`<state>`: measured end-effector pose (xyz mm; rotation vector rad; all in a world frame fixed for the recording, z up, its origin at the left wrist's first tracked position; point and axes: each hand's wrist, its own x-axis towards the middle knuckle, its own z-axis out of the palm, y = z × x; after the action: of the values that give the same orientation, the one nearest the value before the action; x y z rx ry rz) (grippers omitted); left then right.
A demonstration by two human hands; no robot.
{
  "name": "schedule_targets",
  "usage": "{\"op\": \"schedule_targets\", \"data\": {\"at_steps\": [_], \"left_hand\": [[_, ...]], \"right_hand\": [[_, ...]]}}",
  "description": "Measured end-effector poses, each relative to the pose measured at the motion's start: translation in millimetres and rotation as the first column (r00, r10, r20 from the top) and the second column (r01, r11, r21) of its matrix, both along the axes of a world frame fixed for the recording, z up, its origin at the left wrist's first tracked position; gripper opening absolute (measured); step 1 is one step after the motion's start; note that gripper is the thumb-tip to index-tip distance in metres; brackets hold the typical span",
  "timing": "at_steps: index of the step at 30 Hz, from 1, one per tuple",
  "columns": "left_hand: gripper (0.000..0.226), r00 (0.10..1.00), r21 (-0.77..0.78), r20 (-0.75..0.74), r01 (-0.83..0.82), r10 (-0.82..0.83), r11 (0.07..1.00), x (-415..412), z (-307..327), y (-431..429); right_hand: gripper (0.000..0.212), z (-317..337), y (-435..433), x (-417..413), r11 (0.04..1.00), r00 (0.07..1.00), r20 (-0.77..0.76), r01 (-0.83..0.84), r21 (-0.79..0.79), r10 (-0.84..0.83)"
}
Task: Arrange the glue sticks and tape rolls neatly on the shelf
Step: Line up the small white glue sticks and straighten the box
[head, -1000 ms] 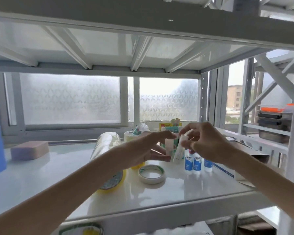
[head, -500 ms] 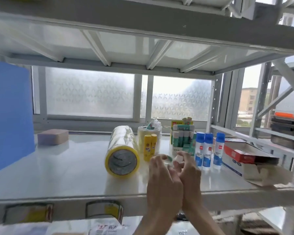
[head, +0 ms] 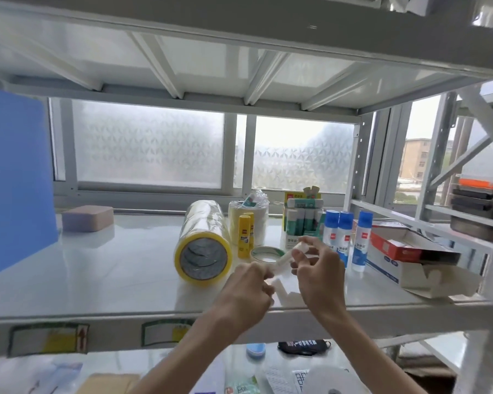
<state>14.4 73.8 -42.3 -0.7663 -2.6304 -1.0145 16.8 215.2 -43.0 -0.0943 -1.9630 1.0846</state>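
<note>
— White plastic, smooth and light: that's the glue stick (head: pixel 285 258) I have between my hands, just right of the frame's centre, tilted with its cap end up and to the right.

— How are you holding it?

— My right hand (head: pixel 318 275) pinches the upper end with fingertips; my left hand (head: pixel 248 291) is curled around the lower end. Both are closed on it, above the front of the shelf (head: pixel 97 280).

— Will it slip?

— I judge it could; the tube looks slick and stiff, so I'd grip the barrel, not the cap, which might pull off.

— Where should it go?

— Probably with the others. The green glue sticks (head: pixel 302 220) stand right of centre, the blue-capped glue bottles (head: pixel 345 237) just beside them on the right, and two yellow glue sticks (head: pixel 244 236) stand just left of them.

— And the tape?

— The small tape roll (head: pixel 265 253) lies flat just behind my hands. The big yellow tape roll (head: pixel 202 245) lies on its side at centre; it looks heavier and could roll, so I'd take it around the body with a full hand.
</note>
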Motion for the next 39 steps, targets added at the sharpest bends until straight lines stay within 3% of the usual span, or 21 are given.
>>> {"op": "schedule_targets", "data": {"at_steps": [5,9,11,15,19,29,38,39], "left_hand": [[0.035,0.995,-0.134,-0.010,0.098,-0.100,0.986,-19.7,10.9,-15.6],[0.025,0.978,-0.191,-0.044,0.192,-0.203,0.963,-27.3,15.6,-25.1],[0.023,0.972,-0.104,-0.110,0.197,-0.208,0.975,-30.5,17.2,-22.2],[0.013,0.977,0.315,-0.198,0.139,-0.078,0.939,-35.8,30.4,-9.2],[0.015,0.993,0.367,-0.117,0.045,-0.002,0.929,-40.8,14.2,7.6],[0.005,0.999,0.134,-0.005,-0.033,0.034,0.990,-45.9,8.5,11.6],[0.007,1.000,0.148,0.001,0.022,-0.022,0.989,-48.1,5.0,27.9],[0.016,1.000,0.147,0.002,0.026,-0.026,0.989,-49.3,4.0,30.8]], "right_hand": [[0.037,22.5,8.9,0.3,0.994,1.000,0.010,-0.005,0.108,0.004],[0.031,28.1,9.4,2.5,0.980,0.999,0.045,-0.038,0.194,0.029],[0.032,28.8,9.9,2.3,0.973,0.996,0.077,-0.071,0.222,0.055],[0.033,34.3,10.9,-1.2,0.970,0.995,0.059,-0.093,0.225,0.082],[0.036,25.3,7.7,-2.8,0.939,0.987,0.116,-0.146,0.311,0.115],[0.046,6.8,6.8,-2.4,0.942,0.926,0.264,-0.310,0.127,0.269],[0.031,2.3,21.8,-6.9,0.954,0.913,0.340,-0.277,0.111,0.226],[0.029,1.5,22.8,-6.9,0.958,0.922,0.327,-0.259,0.121,0.208]]}}
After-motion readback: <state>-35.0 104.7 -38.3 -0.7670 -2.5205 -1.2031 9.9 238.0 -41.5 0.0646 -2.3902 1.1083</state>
